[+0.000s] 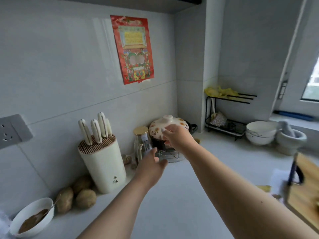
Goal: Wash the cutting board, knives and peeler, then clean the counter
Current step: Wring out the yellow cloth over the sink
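My right hand (177,138) grips the side of a flower-patterned clay pot (170,122) at the back of the white counter (189,195). The pot sits on a round metal stand (172,157). My left hand (151,163) is lower, its thumb and fingers closed against the stand's left side. A cream knife block (105,169) with white-handled knives (96,130) stands to the left. The wooden cutting board (305,194) lies at the right edge, with a blurred dark blue tool (296,171) on its near corner.
A gold-lidded glass jar (142,140) stands right beside the pot. Potatoes (84,197) and a white bowl of brown sauce (32,218) sit at the left. Stacked bowls (260,133), a stone mortar (290,140) and a black wire rack (224,125) are at the back right.
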`<state>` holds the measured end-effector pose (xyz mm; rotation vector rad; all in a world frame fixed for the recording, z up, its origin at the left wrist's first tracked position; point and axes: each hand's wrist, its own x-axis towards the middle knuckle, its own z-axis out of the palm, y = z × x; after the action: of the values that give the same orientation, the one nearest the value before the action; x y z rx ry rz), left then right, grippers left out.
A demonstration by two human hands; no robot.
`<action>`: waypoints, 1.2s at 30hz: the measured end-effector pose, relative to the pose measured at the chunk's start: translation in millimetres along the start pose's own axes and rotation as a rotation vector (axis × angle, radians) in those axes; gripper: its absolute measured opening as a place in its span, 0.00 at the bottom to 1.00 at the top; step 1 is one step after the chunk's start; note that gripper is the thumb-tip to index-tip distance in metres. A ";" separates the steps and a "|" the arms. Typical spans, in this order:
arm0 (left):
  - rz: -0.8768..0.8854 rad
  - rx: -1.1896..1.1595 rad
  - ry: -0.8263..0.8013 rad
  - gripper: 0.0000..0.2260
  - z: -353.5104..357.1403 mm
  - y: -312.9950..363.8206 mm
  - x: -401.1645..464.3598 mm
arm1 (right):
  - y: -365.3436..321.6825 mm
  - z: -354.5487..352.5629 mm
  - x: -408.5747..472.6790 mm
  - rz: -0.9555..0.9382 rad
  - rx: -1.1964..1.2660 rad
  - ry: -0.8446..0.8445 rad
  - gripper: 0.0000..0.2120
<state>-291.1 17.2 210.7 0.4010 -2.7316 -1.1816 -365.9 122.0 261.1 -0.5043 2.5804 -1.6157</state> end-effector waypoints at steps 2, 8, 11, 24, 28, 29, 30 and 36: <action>0.028 -0.034 -0.023 0.24 17.6 17.4 -2.2 | 15.3 -23.2 -16.0 0.029 0.066 0.056 0.11; 0.115 -0.024 -0.175 0.15 86.3 77.5 -11.9 | 65.4 -104.1 -70.4 0.153 0.213 0.251 0.14; 0.146 -0.060 -0.268 0.13 126.8 106.8 -20.6 | 93.0 -150.2 -101.6 0.211 0.301 0.379 0.12; 0.325 0.058 -0.519 0.11 303.8 216.2 -74.1 | 217.4 -321.8 -227.6 0.472 0.387 0.794 0.11; 0.356 0.254 -0.481 0.15 352.6 232.0 -79.1 | 253.2 -359.4 -252.9 0.517 0.384 0.859 0.12; 0.360 0.305 -0.457 0.17 362.5 235.2 -80.4 | 261.0 -366.6 -257.8 0.526 0.384 0.862 0.12; 0.355 0.340 -0.430 0.18 371.7 238.9 -82.3 | 268.6 -373.6 -262.6 0.533 0.386 0.863 0.12; 0.228 0.537 -0.348 0.23 411.9 248.6 -83.4 | 306.8 -403.3 -279.9 0.572 0.399 0.812 0.12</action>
<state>-352.9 490.9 109.7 -0.0822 -3.2670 -0.4835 -263.9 678.0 136.9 1.0099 2.3079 -2.2739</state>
